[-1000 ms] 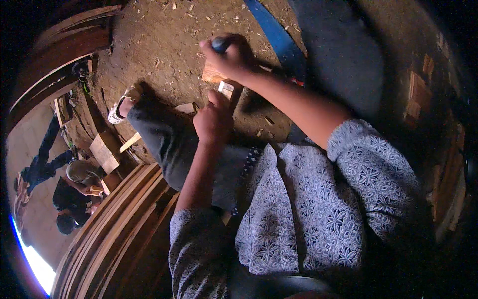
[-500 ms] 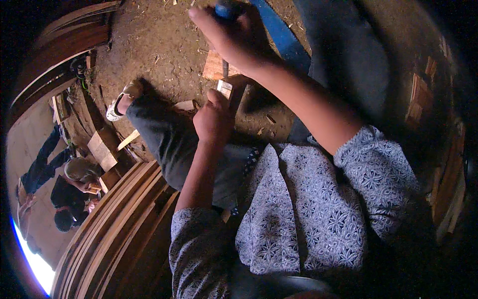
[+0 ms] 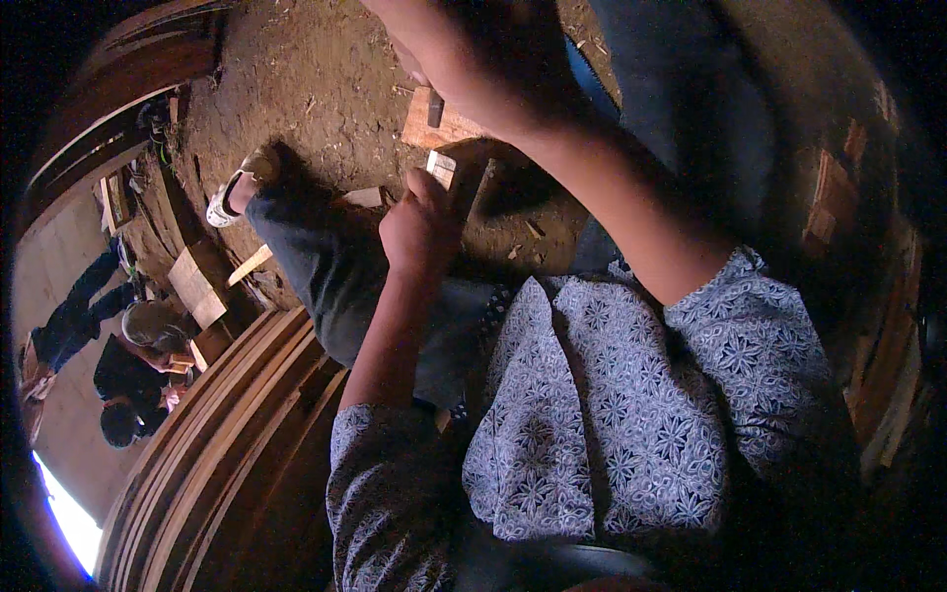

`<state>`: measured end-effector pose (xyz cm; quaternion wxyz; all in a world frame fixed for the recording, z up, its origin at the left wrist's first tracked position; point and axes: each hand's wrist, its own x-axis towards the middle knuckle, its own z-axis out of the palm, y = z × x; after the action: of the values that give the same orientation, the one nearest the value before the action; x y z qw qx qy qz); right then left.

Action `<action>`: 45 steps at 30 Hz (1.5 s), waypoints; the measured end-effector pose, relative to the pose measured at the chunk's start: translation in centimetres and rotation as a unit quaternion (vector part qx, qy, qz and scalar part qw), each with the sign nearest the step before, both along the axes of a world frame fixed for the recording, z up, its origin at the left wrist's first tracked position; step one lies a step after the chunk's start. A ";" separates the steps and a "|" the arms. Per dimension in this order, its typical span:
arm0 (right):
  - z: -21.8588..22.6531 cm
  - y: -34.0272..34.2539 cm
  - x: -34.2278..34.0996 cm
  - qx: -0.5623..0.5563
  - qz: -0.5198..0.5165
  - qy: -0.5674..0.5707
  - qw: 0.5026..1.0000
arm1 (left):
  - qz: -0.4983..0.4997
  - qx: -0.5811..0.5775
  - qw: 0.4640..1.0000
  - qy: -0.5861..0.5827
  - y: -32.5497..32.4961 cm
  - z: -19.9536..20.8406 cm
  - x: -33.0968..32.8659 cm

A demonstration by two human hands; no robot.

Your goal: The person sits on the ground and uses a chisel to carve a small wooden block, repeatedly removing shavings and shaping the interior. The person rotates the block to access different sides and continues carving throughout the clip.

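My left hand (image 3: 419, 225) is closed around a small pale-ended wooden block (image 3: 441, 170), its thumb pressed along the near side. Just beyond it lies a flat reddish-brown piece of wood (image 3: 449, 125). My right hand (image 3: 473, 64) is closed above that piece, blurred and partly cut off by the upper edge. Below its fingers a dark flat metal blade (image 3: 434, 109) meets the wood; it looks like a chisel, and its handle is hidden by the hand now. Behind my right forearm shows a strip of a blue flat object (image 3: 590, 81).
Bent-looking stacked boards (image 3: 217, 444) rise at the lower left. Offcuts (image 3: 367, 197) and shavings lie on the earthen floor (image 3: 316, 99). A sandalled foot (image 3: 229, 197) is left of my hands. Another person (image 3: 138, 385) crouches at far left, handling wood. More scrap wood (image 3: 831, 195) lies right.
My right hand has come nearer to the camera and now covers the tool's blue handle and much of the blue object. My left hand keeps its grip on the block, nearly still.
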<state>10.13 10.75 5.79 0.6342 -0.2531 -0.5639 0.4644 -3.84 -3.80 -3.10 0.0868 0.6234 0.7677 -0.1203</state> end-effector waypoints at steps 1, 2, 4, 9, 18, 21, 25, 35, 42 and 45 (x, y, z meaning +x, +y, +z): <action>-0.2 -0.2 -0.4 -0.015 -0.003 0.015 1.000 | -0.010 0.002 1.000 -0.007 -0.1 -0.1 -0.2; -0.2 -0.1 -0.5 -0.029 -0.010 0.027 0.999 | -0.026 0.005 0.999 -0.018 0.2 0.0 0.0; -4.8 -0.3 -2.9 -0.075 -0.052 -0.037 0.995 | -0.020 0.001 1.000 -0.020 -0.1 0.0 0.1; -3.5 -0.2 -1.6 -0.020 -0.065 -0.059 0.996 | 0.000 0.000 1.000 0.005 -0.2 -1.0 -0.5; -4.6 -0.9 -2.3 -0.045 -0.041 -0.065 0.996 | -0.029 0.014 0.999 -0.008 -0.4 -0.5 -0.2; -3.7 -1.1 -2.2 -0.028 -0.046 -0.068 0.996 | 0.002 -0.006 1.000 -0.010 0.1 0.3 0.5; -4.2 -1.4 -3.4 -0.034 -0.046 -0.097 0.994 | -0.013 0.007 1.000 -0.021 0.0 0.2 0.1; -3.9 1.3 -1.0 -0.083 -0.018 0.025 0.996 | -0.029 0.000 1.000 0.005 0.2 0.0 0.2; -3.1 -0.7 -0.7 -0.176 0.054 -0.170 0.968 | -0.035 0.003 0.999 -0.010 0.9 0.2 1.0; -4.8 -0.7 -2.0 -0.139 0.027 -0.011 0.990 | -0.073 0.031 0.997 -0.021 0.8 -0.5 0.2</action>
<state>8.13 10.09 1.03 0.5735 -0.3289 -0.5074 0.5527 -3.62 -2.96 -3.59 0.0746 0.6823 0.7218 -0.0888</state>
